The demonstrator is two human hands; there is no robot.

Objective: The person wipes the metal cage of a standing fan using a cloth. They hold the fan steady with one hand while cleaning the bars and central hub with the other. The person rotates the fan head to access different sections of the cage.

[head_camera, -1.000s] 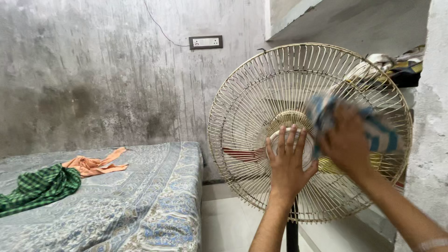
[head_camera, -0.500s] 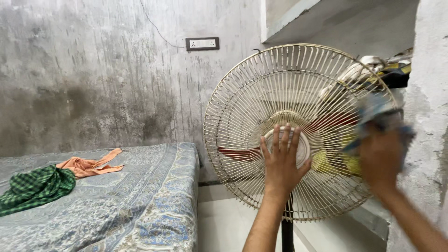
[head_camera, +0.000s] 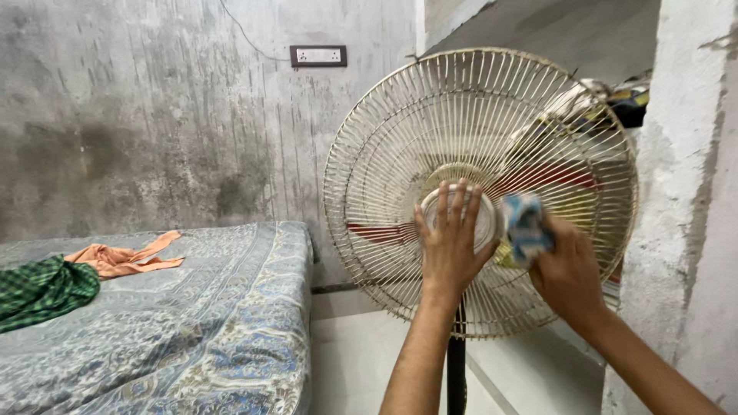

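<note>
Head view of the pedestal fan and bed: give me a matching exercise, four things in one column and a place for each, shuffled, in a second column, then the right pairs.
Things:
1. left hand
2. blue and white cloth
3. green checked cloth
4. wall socket plate

Places:
A. on the bed, at its far left
B. flat on the hub of the pedestal fan
C. high on the grey wall, left of the fan
D. bunched in the right hand, against the fan's grille

Pairs: 1-B, 2-D, 3-A, 4-C

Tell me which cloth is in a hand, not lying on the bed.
The blue-and-white cloth, bunched in the right hand against the fan grille; the green and orange ones lie on the bed.
</note>
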